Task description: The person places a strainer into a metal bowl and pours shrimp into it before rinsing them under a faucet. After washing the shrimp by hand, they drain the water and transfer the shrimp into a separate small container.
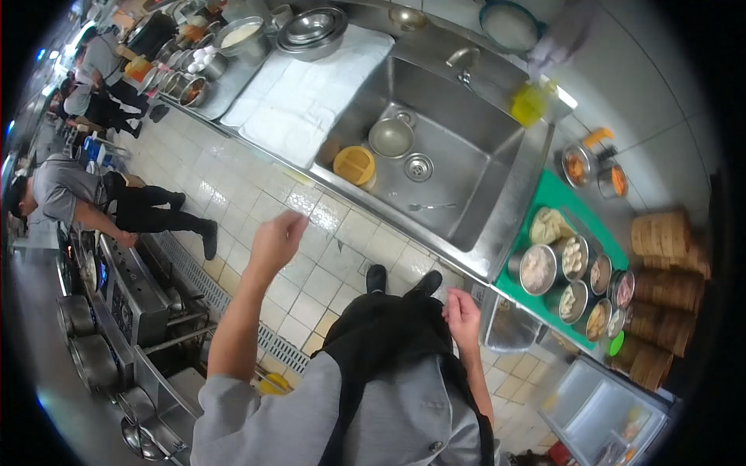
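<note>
My left hand (278, 242) is raised over the tiled floor with its fingers curled together; whether it holds anything small is hidden. My right hand (462, 314) hangs beside my dark apron (388, 330), fingers bent, and nothing can be made out in it. Neither hand touches the steel sink (482, 186) in front of me. In the sink are a metal bowl (391, 137), a yellow lidded container (354, 165) and a fork (432, 206). A white cloth (299, 101) lies on the counter left of the basin.
Metal bowls of food, one of them pale (538, 269), stand on a green board (544, 190) at the right, near stacked bamboo steamers (660, 279). Stacked steel bowls (312, 31) sit behind the cloth. A co-worker (70, 190) stands by the stoves at left; others are farther back.
</note>
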Demonstrator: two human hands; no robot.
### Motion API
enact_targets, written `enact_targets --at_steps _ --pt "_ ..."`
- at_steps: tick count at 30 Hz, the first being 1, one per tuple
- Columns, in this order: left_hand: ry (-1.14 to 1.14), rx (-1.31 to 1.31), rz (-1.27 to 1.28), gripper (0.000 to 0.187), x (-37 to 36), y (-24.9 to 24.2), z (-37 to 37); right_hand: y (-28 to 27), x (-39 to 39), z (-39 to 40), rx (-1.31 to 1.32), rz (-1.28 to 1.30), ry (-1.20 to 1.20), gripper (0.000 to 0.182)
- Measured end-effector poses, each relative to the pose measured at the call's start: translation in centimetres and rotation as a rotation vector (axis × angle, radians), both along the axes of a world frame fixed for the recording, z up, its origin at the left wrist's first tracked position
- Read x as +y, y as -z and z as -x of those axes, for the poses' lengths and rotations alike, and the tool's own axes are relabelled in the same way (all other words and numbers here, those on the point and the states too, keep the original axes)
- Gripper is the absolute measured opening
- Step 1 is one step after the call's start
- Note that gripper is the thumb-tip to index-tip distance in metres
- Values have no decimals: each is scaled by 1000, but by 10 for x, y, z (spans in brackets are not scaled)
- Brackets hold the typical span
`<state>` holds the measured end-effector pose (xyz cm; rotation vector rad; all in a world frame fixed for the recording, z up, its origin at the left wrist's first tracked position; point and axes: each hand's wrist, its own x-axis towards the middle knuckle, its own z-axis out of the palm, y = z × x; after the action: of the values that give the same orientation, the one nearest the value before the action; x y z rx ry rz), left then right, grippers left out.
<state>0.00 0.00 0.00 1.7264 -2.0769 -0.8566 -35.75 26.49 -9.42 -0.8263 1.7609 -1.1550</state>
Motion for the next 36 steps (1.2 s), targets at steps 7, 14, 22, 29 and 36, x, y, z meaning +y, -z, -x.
enact_targets --at_steps 7,14,22,29,36 --pt "67 133 239 19 -69 -55 48 11 -45 17 -174 21 135 20" --pt "-87 123 190 27 -136 -62 49 26 -111 62 -151 107 -56 21" --pt "-433 678 -211 40 -323 -40 10 35 -165 71 -18 -41 -37 23" --pt "-575 727 -214 52 -506 25 -16 66 -223 -11 -27 -101 238 24" --pt "-532 876 -423 37 -597 96 -10 58 -253 -81 212 -293 74 21"
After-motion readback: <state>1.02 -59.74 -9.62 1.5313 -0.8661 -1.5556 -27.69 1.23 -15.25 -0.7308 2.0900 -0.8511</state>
